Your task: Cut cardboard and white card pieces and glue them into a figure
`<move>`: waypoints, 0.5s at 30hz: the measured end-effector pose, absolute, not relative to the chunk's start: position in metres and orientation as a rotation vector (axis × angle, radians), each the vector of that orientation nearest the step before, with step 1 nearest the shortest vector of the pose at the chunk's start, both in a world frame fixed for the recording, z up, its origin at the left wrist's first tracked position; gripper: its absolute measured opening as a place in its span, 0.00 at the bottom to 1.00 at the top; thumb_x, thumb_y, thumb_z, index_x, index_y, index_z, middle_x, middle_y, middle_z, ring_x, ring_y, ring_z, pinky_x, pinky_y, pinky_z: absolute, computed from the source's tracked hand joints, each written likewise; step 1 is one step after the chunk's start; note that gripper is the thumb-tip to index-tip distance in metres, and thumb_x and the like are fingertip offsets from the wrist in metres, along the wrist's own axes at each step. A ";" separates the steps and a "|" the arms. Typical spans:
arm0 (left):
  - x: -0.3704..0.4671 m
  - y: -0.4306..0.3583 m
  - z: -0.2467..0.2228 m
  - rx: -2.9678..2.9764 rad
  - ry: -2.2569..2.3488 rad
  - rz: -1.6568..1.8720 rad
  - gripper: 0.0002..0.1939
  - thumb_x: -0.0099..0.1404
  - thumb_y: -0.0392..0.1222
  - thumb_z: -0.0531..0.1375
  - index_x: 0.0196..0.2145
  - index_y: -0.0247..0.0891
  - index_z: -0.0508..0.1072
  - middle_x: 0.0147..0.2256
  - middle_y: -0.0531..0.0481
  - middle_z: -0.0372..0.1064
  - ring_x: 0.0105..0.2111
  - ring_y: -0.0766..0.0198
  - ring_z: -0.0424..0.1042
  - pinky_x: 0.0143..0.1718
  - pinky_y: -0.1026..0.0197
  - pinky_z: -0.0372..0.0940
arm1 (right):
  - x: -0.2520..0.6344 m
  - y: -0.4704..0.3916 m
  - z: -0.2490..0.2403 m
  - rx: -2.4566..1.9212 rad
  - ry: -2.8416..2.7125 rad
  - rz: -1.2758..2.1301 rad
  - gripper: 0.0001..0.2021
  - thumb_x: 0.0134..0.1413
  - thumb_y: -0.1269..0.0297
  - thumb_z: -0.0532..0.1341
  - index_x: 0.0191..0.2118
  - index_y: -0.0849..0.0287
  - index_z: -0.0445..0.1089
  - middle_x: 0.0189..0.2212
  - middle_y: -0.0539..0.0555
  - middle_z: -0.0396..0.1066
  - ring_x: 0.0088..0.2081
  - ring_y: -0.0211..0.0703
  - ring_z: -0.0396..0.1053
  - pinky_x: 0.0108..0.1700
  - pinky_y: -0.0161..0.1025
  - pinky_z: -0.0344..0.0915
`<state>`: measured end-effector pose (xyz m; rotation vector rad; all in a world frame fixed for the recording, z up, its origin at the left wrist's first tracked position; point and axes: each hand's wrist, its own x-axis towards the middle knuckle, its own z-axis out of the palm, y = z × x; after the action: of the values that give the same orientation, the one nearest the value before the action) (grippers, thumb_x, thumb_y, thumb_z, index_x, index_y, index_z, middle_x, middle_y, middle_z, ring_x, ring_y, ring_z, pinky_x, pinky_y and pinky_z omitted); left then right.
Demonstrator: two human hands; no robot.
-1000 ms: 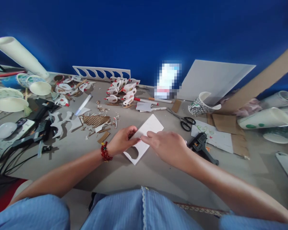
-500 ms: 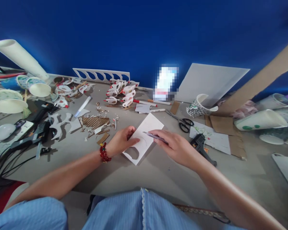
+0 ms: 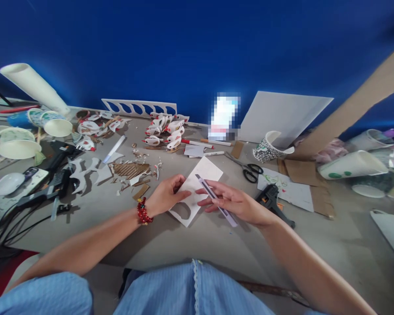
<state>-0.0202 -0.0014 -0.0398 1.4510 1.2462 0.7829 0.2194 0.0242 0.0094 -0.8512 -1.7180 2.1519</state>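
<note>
A white board piece lies at a slant in front of me, with a curved cut-out at its near end. My left hand grips its left side, the thumb on top and the fingertips curled at the edge. In my right hand is a slim utility knife, held across the fingers under the thumb. Its tip points up and left over the board. Whether the knife touches the board I cannot tell.
Cardboard scraps lie left of the board, with several white bird-shaped pieces behind. To the right are black scissors, a glue gun and a patterned paper cup. A cut-out white strip leans against the blue wall.
My right hand has turned and loosened its writing-like hold, so the knife now lies along the fingers with its body in view. The left hand stays on the board.
</note>
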 end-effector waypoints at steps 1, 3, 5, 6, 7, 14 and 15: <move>-0.020 -0.001 -0.040 1.448 1.244 0.783 0.09 0.61 0.44 0.61 0.36 0.38 0.68 0.31 0.53 0.70 0.30 0.65 0.68 0.30 0.64 0.62 | 0.220 0.024 0.008 -0.854 -1.711 2.143 0.25 0.65 0.68 0.50 0.66 0.54 0.47 0.61 0.63 0.59 0.53 0.45 0.70 0.52 0.47 0.68; -0.021 -0.001 -0.039 1.448 1.248 0.783 0.09 0.61 0.45 0.61 0.35 0.38 0.67 0.30 0.54 0.69 0.29 0.65 0.68 0.29 0.65 0.61 | 0.222 0.023 0.006 -0.874 -1.725 2.092 0.24 0.66 0.67 0.49 0.65 0.54 0.47 0.58 0.63 0.62 0.47 0.43 0.74 0.48 0.46 0.71; -0.021 -0.001 -0.038 1.453 1.262 0.780 0.09 0.61 0.44 0.61 0.35 0.38 0.67 0.30 0.54 0.69 0.28 0.66 0.67 0.28 0.65 0.61 | 0.225 0.022 0.005 -0.909 -1.797 1.999 0.22 0.66 0.66 0.48 0.64 0.56 0.48 0.54 0.62 0.66 0.39 0.40 0.75 0.42 0.43 0.72; -0.021 -0.001 -0.037 1.457 1.268 0.776 0.09 0.61 0.44 0.61 0.35 0.38 0.67 0.30 0.54 0.69 0.28 0.66 0.67 0.28 0.65 0.61 | 0.226 0.022 0.005 -0.943 -1.857 1.933 0.21 0.67 0.66 0.48 0.63 0.57 0.49 0.51 0.61 0.67 0.35 0.38 0.75 0.40 0.41 0.72; -0.021 -0.001 -0.036 1.460 1.273 0.772 0.09 0.61 0.44 0.61 0.35 0.38 0.68 0.30 0.54 0.69 0.28 0.66 0.68 0.28 0.65 0.61 | 0.227 0.021 0.006 -0.990 -1.931 1.849 0.20 0.67 0.66 0.47 0.62 0.58 0.51 0.48 0.59 0.69 0.31 0.36 0.73 0.37 0.39 0.71; -0.021 -0.002 -0.035 1.476 1.275 0.780 0.10 0.61 0.46 0.61 0.37 0.38 0.68 0.29 0.54 0.69 0.29 0.65 0.68 0.29 0.65 0.61 | 0.219 0.008 0.011 -1.421 -2.489 0.902 0.18 0.69 0.60 0.46 0.59 0.57 0.59 0.30 0.51 0.74 0.26 0.40 0.72 0.32 0.35 0.64; -0.021 -0.002 -0.035 1.486 1.277 0.786 0.10 0.61 0.46 0.61 0.36 0.38 0.68 0.29 0.55 0.69 0.29 0.66 0.67 0.29 0.66 0.61 | 0.217 0.006 0.010 -1.437 -2.553 0.821 0.18 0.69 0.61 0.45 0.60 0.57 0.58 0.31 0.52 0.75 0.28 0.42 0.73 0.32 0.35 0.64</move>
<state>-0.0211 -0.0022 -0.0351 1.4859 1.2774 0.7857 0.2173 0.0065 0.0101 -1.4369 -2.5527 0.8205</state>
